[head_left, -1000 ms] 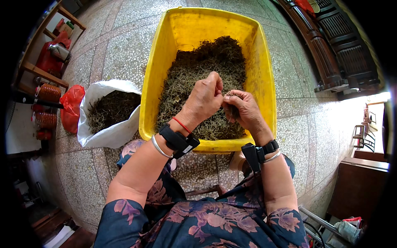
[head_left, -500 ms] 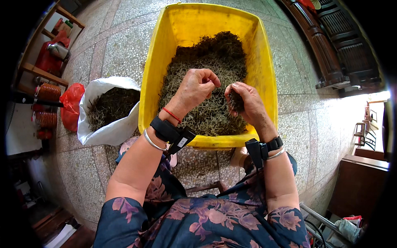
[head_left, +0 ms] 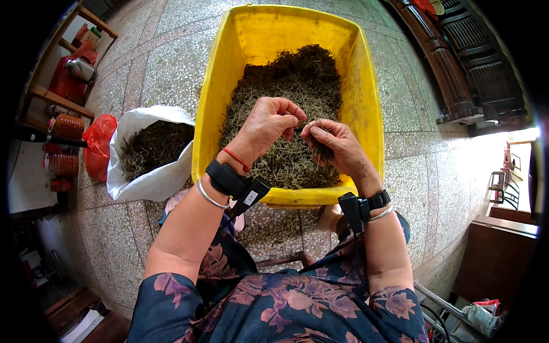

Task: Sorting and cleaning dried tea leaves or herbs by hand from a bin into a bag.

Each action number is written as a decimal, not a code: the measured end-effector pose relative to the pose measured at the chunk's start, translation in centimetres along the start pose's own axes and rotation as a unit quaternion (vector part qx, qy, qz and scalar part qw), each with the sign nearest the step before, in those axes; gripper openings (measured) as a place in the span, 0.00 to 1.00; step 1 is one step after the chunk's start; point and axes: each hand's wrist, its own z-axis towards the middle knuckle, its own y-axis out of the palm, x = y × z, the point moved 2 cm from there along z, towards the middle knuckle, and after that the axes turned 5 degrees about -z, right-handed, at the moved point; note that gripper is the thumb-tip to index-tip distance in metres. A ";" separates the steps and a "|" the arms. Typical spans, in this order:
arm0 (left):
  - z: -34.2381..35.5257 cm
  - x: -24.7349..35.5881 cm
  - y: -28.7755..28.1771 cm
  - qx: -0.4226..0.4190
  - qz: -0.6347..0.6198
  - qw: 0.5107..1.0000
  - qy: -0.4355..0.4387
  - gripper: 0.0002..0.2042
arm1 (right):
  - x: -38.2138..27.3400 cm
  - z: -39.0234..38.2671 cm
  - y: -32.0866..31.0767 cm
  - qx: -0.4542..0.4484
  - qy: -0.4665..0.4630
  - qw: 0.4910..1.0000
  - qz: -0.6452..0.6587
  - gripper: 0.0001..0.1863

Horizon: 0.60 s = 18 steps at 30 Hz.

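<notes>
A large yellow plastic tub (head_left: 226,43) holds dark, stringy dried plant material (head_left: 286,77). Over it, my left hand (head_left: 267,123) has its fingers curled into a pinch, the fingertips beside my right hand; whatever is between them is too small to make out. My right hand (head_left: 331,146) grips a small clump of the same dried material (head_left: 320,150), thumb and forefinger pressed on it. To the left of the tub, a white woven sack (head_left: 120,174) with its rim rolled down holds more of the dark material (head_left: 154,146).
A red plastic bag (head_left: 100,154) lies beside wooden shelving (head_left: 51,95) with jars (head_left: 68,128) at far left. Dark carved wooden furniture (head_left: 469,71) stands at upper right; a brown cabinet (head_left: 489,257), metal tubing (head_left: 440,303) and chairs (head_left: 497,180) are at right. The floor (head_left: 171,57) is terrazzo.
Since a second ago, my left hand has shifted left and turned slightly. My right hand moved up, then back down and inward, still holding the clump. The tub sits slightly higher in view.
</notes>
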 end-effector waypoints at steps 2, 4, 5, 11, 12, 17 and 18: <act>0.0 0.0 0.0 -0.002 -0.001 1.000 0.008 0.07 | 0.0 0.0 0.0 -0.004 -0.001 1.000 -0.004 0.11; -0.1 0.2 0.2 -0.004 -0.002 1.000 0.017 0.07 | 0.2 0.1 0.0 -0.008 -0.002 1.000 -0.008 0.12; -0.1 0.4 0.4 -0.017 0.016 0.999 0.022 0.07 | 0.4 0.1 -0.1 -0.009 -0.002 1.000 -0.015 0.12; -0.3 1.0 0.9 0.001 0.091 0.994 0.054 0.07 | 0.4 0.1 0.0 -0.004 0.009 0.998 -0.056 0.13; -0.2 1.1 1.0 0.022 0.114 0.991 0.067 0.07 | 0.4 0.1 0.0 -0.008 0.012 0.997 -0.072 0.13; -0.4 1.4 1.4 0.000 0.209 0.975 0.072 0.05 | 0.4 0.1 0.3 -0.018 0.010 0.995 -0.094 0.14; -0.4 1.3 1.5 0.004 0.245 0.967 0.071 0.05 | 0.4 0.1 0.4 -0.024 0.014 0.994 -0.109 0.14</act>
